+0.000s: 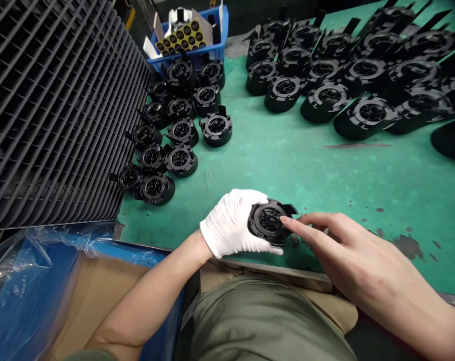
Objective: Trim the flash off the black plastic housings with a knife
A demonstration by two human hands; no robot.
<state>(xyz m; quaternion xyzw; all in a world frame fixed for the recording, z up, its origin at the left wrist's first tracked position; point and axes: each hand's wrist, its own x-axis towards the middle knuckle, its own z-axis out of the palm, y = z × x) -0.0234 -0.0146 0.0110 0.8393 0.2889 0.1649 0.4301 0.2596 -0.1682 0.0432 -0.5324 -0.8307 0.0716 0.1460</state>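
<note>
My left hand (231, 223), in a white glove, grips a round black plastic housing (263, 226) by its side, just above the front edge of the green table. The housing's ringed face with its inner ribs is turned up towards me, and a tab sticks out at its upper right. From the right, my bare right hand (344, 245) reaches in with its fingers drawn together and the index fingertip at the middle of the housing. A thin pale line shows at that fingertip, too small to name. The thumb is hidden behind the fingers.
Similar black housings (181, 159) stand grouped at the left of the green table (265, 155). Taller black cylinders (325, 100) stand in rows at the back right. A blue bin (222, 47) holds a sheet of round stickers (182, 39). Grey grid trays (58, 110) stack up at left.
</note>
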